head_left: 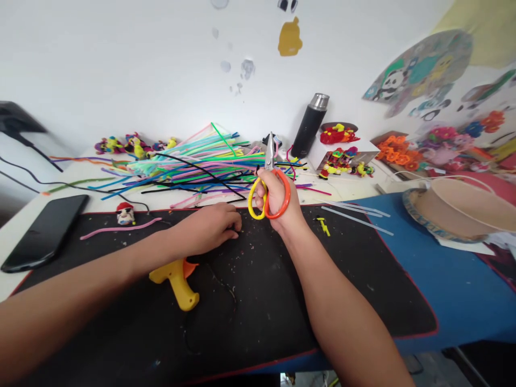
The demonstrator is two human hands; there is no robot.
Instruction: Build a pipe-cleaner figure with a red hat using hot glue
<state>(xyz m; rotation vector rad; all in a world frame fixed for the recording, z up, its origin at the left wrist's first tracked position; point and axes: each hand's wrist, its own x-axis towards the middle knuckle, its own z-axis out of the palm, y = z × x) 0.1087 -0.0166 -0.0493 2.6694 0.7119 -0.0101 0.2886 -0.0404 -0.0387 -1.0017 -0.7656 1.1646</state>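
The fingers of the right hand (pixel 278 196) are closed around scissors (pixel 287 200) with one yellow and one orange loop, the blades pointing away from the person. The left hand (pixel 212 228) is half curled, low over a black mat (pixel 258 317); whether it pinches anything, I cannot tell. Nearest on the mat, partly hidden by the left forearm, is a yellow glue gun (pixel 181 293) (its trigger is orange). Farther up, a small yellow piece (pixel 323 228) and clear sticks (pixel 357 221) lie to the right; to the left are a pink fuzzy stem (pixel 121 229), a tiny red-capped figure (pixel 125 214) and a black phone (pixel 46 232). Beyond, a heap of multicoloured stems (pixel 193 161) spreads across the white desk (pixel 342 188), with a tilted-looking dark flask (pixel 309 126) near the wall (pixel 141 64).
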